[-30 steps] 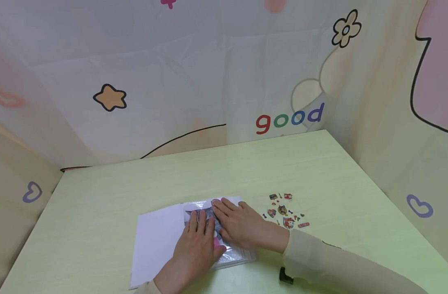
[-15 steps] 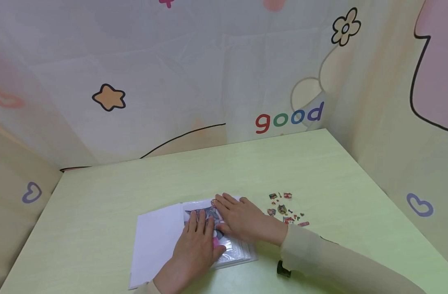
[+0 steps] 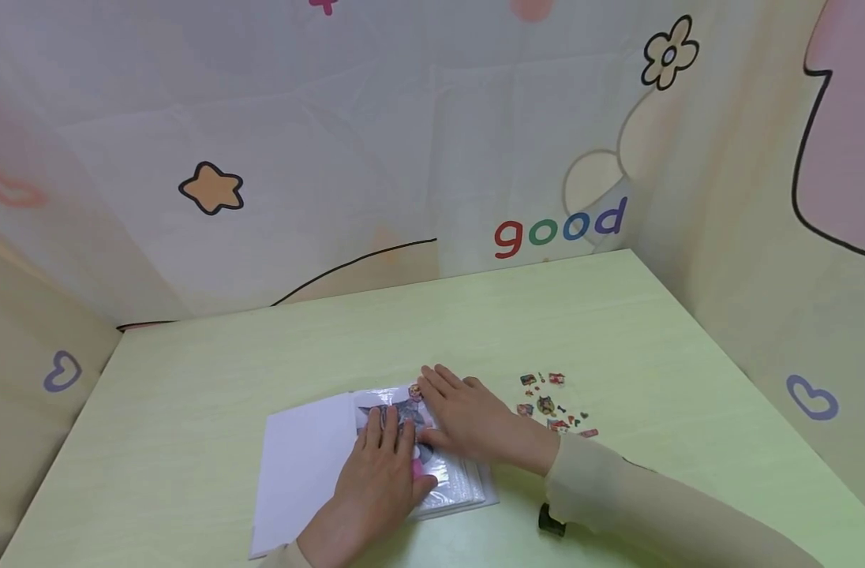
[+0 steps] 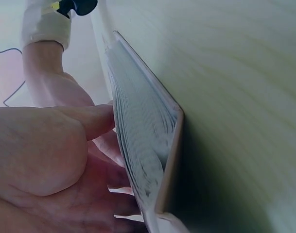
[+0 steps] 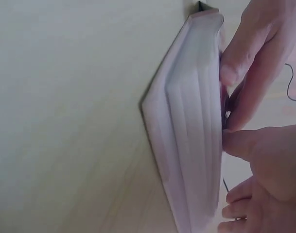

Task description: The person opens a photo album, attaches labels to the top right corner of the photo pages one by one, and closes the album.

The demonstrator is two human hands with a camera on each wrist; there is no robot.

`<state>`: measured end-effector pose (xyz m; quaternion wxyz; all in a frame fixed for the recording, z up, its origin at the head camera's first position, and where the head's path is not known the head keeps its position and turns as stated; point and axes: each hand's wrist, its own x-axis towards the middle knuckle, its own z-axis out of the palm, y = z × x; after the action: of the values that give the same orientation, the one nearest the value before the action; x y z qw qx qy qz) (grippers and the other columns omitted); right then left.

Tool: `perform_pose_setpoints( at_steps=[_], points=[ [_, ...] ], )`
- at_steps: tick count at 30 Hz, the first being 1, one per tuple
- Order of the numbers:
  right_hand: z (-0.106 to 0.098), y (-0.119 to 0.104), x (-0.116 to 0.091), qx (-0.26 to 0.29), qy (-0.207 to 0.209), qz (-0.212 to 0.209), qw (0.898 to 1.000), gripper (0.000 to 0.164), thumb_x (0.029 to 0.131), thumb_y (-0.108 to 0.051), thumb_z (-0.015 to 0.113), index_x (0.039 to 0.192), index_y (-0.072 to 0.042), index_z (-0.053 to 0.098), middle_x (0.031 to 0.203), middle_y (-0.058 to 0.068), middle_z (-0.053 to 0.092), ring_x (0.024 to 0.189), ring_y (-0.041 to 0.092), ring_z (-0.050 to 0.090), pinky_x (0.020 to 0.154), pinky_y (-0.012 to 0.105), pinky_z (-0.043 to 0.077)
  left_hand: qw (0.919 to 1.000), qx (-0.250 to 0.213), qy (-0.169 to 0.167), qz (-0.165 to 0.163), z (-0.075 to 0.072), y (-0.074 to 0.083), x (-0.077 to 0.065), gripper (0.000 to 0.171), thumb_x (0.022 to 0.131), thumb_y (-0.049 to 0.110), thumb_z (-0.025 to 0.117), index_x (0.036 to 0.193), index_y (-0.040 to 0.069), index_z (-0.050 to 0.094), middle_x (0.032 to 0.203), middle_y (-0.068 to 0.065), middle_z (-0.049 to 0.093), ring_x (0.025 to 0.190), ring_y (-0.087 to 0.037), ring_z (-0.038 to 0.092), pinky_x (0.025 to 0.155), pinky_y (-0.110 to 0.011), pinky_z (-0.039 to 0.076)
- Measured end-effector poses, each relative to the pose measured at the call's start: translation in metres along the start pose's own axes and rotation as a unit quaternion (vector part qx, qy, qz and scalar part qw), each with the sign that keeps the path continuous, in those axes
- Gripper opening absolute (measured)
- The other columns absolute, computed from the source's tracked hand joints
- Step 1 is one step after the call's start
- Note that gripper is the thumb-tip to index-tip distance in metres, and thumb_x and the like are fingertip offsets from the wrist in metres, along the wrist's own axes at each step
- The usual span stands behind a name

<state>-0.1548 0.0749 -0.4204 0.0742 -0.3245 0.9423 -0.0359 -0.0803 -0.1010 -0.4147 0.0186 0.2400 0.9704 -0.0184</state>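
A photo album (image 3: 452, 491) with a thick block of clear-sleeved pages lies open, its white cover (image 3: 303, 473) turned out to the left. Under the top sleeve is a greyish picture with a pink patch, partly hidden by the hands. My left hand (image 3: 378, 483) rests flat on the page, fingers extended. Close to it, my right hand (image 3: 468, 416) lies with straight fingers across the page's upper right. A small round sticker (image 3: 415, 391) shows on the page beside its fingertips. The right wrist view has the album's page edges (image 5: 194, 111), with the right thumb against the top page.
Right of the album lies a clear sheet of small colourful cartoon stickers (image 3: 545, 405), partly behind the right forearm. A small black object (image 3: 552, 521) shows under the right sleeve. Printed curtains (image 3: 333, 158) enclose the pale green table (image 3: 212, 394) at the back and sides.
My right hand has slid a little up and away across the page, uncovering more of the round sticker and the lower right of the page. The left hand stays in place.
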Motion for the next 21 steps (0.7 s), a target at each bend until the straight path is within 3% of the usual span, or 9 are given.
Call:
perform_pose_setpoints(
  at_steps=[4, 7, 12, 21],
  points=[
    [0.0, -0.005, -0.009, -0.02, -0.004, -0.033, 0.999, 0.074, 0.105, -0.053, 0.053, 0.16, -0.007, 0.036, 0.169, 0.009, 0.025, 0.155, 0.029, 0.023, 0.115, 0.053, 0.038, 1.0, 0.008, -0.001, -0.001, 0.0, 0.0, -0.001, 0.077, 0.1, 0.054, 0.058, 0.146, -0.008, 0.051, 0.153, -0.032, 0.043, 0.144, -0.05, 0.037, 0.115, -0.054, 0.037],
    [0.0, -0.008, -0.013, -0.03, -0.014, -0.042, 0.999, 0.071, 0.106, -0.054, 0.048, 0.161, -0.01, 0.036, 0.17, 0.004, 0.025, 0.155, 0.027, 0.023, 0.115, 0.052, 0.038, 0.9999, 0.01, 0.002, -0.002, 0.0, 0.0, -0.001, 0.078, 0.1, 0.054, 0.059, 0.146, -0.008, 0.051, 0.153, -0.032, 0.043, 0.144, -0.05, 0.037, 0.115, -0.054, 0.038],
    [0.0, -0.008, -0.013, -0.039, -0.01, -0.036, 0.999, 0.068, 0.108, -0.053, 0.042, 0.162, -0.011, 0.036, 0.169, 0.001, 0.026, 0.155, 0.026, 0.025, 0.115, 0.052, 0.038, 1.0, 0.009, 0.003, -0.001, 0.0, 0.0, -0.001, 0.077, 0.1, 0.053, 0.059, 0.146, -0.008, 0.051, 0.152, -0.033, 0.044, 0.143, -0.051, 0.038, 0.114, -0.055, 0.038],
    [0.004, 0.002, 0.0, -0.01, -0.012, 0.004, 1.0, 0.075, 0.105, -0.058, 0.047, 0.162, -0.011, 0.034, 0.168, 0.006, 0.029, 0.154, 0.029, 0.026, 0.115, 0.054, 0.037, 0.9999, -0.006, -0.012, -0.004, -0.001, 0.001, 0.0, 0.077, 0.101, 0.053, 0.058, 0.146, -0.009, 0.05, 0.153, -0.033, 0.042, 0.145, -0.05, 0.035, 0.117, -0.054, 0.034]
  ],
)
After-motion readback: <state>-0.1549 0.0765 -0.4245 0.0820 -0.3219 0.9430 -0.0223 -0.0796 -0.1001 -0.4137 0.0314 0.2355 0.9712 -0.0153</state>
